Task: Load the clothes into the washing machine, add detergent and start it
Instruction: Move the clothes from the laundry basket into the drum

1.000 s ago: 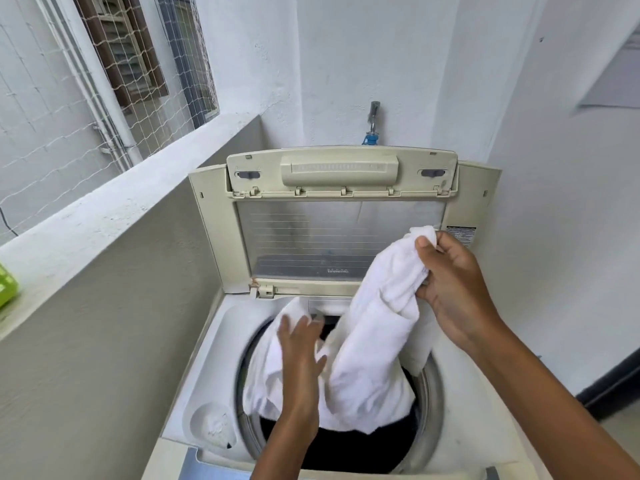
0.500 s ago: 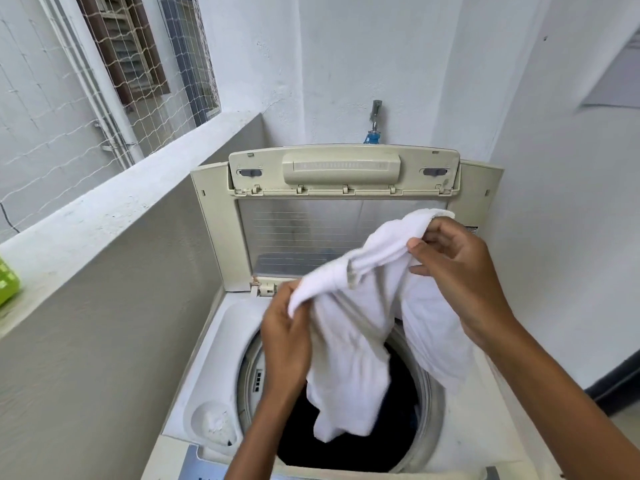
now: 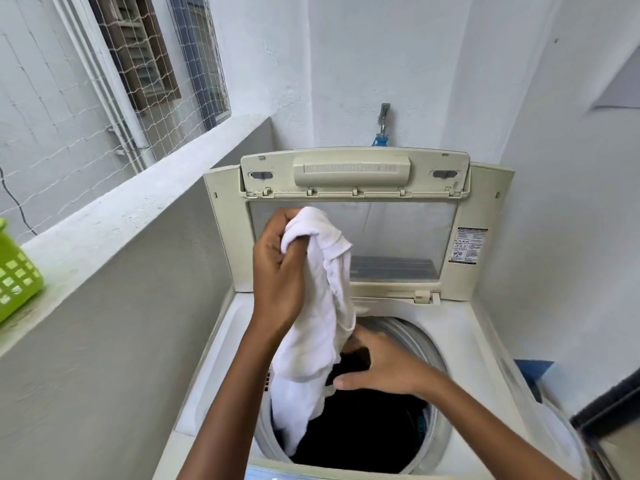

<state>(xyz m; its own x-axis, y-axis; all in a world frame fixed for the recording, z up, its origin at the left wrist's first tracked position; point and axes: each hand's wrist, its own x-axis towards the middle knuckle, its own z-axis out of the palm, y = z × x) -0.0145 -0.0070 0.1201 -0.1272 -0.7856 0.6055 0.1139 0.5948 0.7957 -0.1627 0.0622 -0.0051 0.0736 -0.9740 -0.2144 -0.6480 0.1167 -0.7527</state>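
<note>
A white cloth (image 3: 318, 327) hangs over the dark drum opening (image 3: 367, 431) of a cream top-load washing machine (image 3: 214, 355), its lower end dangling inside the drum. My left hand (image 3: 277, 271) grips the cloth's bunched top end, raised in front of the upright lid (image 3: 353, 171). My right hand (image 3: 381, 365) is low over the drum mouth, spread, with fingertips and thumb against the cloth's right side; it is motion-blurred. No detergent is in view.
A green plastic basket (image 3: 17, 271) sits on the concrete ledge (image 3: 114, 223) to the left. A wall tap (image 3: 383, 123) is behind the lid. White walls close in on the right, with a dark door frame (image 3: 609, 403) at the lower right.
My left hand has lifted the cloth's end up to the left. My right hand has let go of the top end and dropped down to the drum mouth beside the cloth.
</note>
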